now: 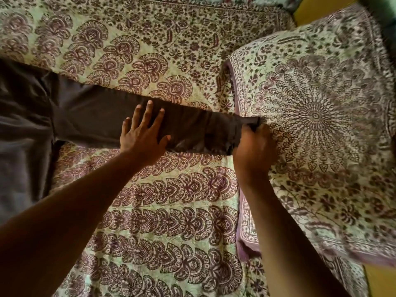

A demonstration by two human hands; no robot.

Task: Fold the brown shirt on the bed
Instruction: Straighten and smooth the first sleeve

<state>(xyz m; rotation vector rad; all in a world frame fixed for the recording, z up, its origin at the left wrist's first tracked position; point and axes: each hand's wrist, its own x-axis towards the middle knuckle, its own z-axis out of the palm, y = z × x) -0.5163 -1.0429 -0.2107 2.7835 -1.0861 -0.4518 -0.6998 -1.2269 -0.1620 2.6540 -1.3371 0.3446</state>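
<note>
The brown shirt [90,116] lies spread on the patterned bed cover [162,200]. Its body fills the left edge of the view and one long sleeve stretches out to the right. My left hand [142,136] rests flat on the middle of that sleeve, fingers spread apart, pressing it onto the bed. My right hand [254,146] is closed around the sleeve's cuff end, where the fabric bunches under my fingers. The rest of the shirt runs out of view on the left.
A pillow [317,116] in a matching printed cover lies at the right, touching the sleeve's end. A yellow surface [321,9] shows beyond the bed at the top right and bottom right corners.
</note>
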